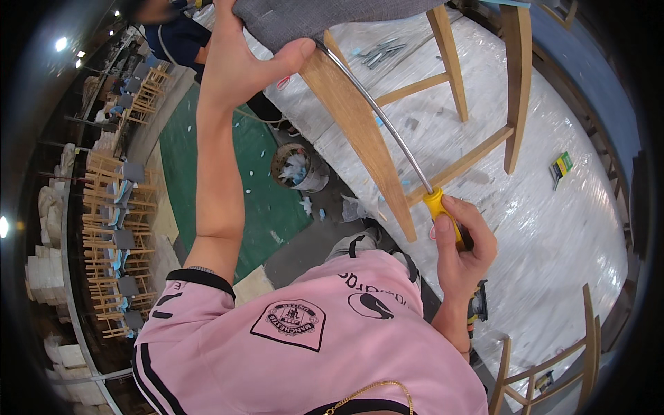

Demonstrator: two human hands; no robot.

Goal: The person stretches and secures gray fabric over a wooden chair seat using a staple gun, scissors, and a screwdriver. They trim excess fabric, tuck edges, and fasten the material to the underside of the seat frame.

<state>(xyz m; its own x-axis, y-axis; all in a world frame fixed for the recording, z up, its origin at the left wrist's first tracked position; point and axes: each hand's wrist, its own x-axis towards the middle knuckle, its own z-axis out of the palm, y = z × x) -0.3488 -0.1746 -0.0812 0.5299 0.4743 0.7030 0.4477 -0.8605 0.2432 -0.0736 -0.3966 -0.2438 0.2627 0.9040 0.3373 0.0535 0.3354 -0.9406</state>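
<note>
A wooden chair (366, 131) with a grey fabric seat (332, 15) stands tilted on the plastic-wrapped table. My left hand (238, 66) grips the seat's edge, its thumb lying along the corner by a leg and its other fingers mostly out of view. In my right hand (470, 242) is a long screwdriver (384, 114), held by its yellow and black handle with the fingers wrapped round it. The metal shaft runs up alongside the wooden leg, and its tip meets the frame just under the seat, close to my left thumb.
Metal fasteners (384, 52) lie in a pile on the wrapped table (512, 221), with a yellow-green packet (561, 166) farther right. Another wooden frame (546, 377) is at lower right. A waste bucket (304, 173) stands on the floor. Stacked chairs (121, 242) line the left; a person (173, 34) is beyond.
</note>
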